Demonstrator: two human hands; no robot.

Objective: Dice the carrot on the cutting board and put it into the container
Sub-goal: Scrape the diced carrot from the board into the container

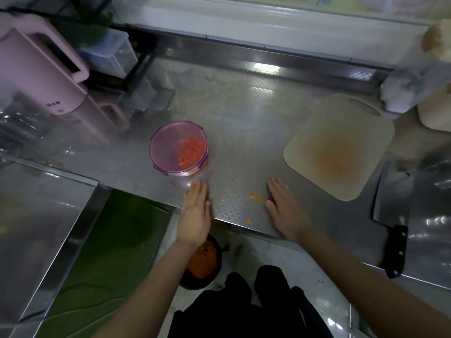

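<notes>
Both hands flat, fingers spread and holding nothing: left hand (197,211), right hand (283,206); diced carrot (191,151) sits in the container (168,132), centre-left of frame.

A dimpled steel tabletop (244,123) glints with overhead light; a white wall ledge (244,23) runs behind, a pale floor (271,252) lies below.
</notes>
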